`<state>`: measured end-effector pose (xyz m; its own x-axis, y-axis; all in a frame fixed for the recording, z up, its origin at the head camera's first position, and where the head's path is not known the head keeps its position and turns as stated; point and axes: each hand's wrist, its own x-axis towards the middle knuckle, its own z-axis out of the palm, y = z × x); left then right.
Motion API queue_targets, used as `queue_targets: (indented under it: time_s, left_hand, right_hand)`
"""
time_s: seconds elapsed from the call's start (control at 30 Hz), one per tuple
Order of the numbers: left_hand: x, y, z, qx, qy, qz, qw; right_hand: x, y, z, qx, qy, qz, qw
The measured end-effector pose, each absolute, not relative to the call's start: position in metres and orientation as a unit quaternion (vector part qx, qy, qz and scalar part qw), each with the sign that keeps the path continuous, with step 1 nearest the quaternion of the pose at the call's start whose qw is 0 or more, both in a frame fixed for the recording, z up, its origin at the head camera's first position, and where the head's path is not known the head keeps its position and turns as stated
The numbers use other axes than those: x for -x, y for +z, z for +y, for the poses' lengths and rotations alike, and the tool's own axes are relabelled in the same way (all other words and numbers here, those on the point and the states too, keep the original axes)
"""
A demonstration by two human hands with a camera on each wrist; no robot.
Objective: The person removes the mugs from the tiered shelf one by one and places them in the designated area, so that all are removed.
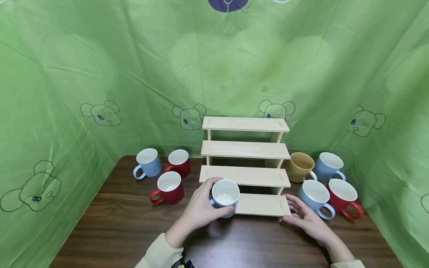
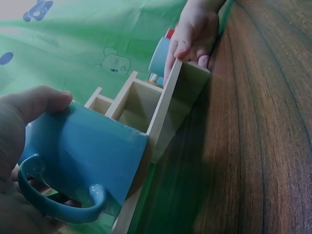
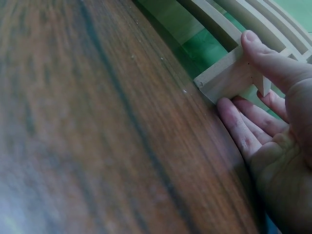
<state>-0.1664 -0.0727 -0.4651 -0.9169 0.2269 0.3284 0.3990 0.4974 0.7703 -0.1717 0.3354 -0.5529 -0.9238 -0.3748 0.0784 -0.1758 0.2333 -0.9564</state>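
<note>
My left hand (image 1: pixel 205 206) grips a light blue mug (image 1: pixel 226 194) with a white inside, thumb in front and fingers round its far side. The mug is upright at the left part of the lowest step, its base right at the board in the left wrist view. Its handle (image 2: pixel 63 209) points towards my palm. Pale wooden four-step shelf (image 1: pixel 246 175) stands in the middle of the table. At the right end of its lowest board, my right hand (image 1: pixel 306 216) touches the wood, thumb (image 3: pixel 258 46) at the board's edge and loosely extended fingers by the side panel.
Left of the shelf stand a blue mug (image 1: pixel 149 163), a red mug (image 1: pixel 179 163) and another red mug (image 1: pixel 170 188). On the right are a mustard mug (image 1: pixel 299 167), two blue mugs (image 1: pixel 326 167) and a red mug (image 1: pixel 342 195). Green cloth (image 1: pixel 151 74) surrounds the brown table (image 1: pixel 110 223).
</note>
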Motion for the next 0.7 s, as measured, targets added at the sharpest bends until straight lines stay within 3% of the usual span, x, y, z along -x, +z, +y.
queue_targets:
  time_s: [0.5,0.7]
  left_hand:
    - [0.167,-0.444,-0.081,0.222,-0.479,-0.848,0.053]
    - [0.165,-0.427,-0.095,0.243,-0.473,-0.844,0.072]
  right_hand:
    - [0.173,-0.552,0.334,0.169,-0.592,0.783,0.092]
    - [0.173,-0.552,0.334,0.162,-0.592,0.783,0.099]
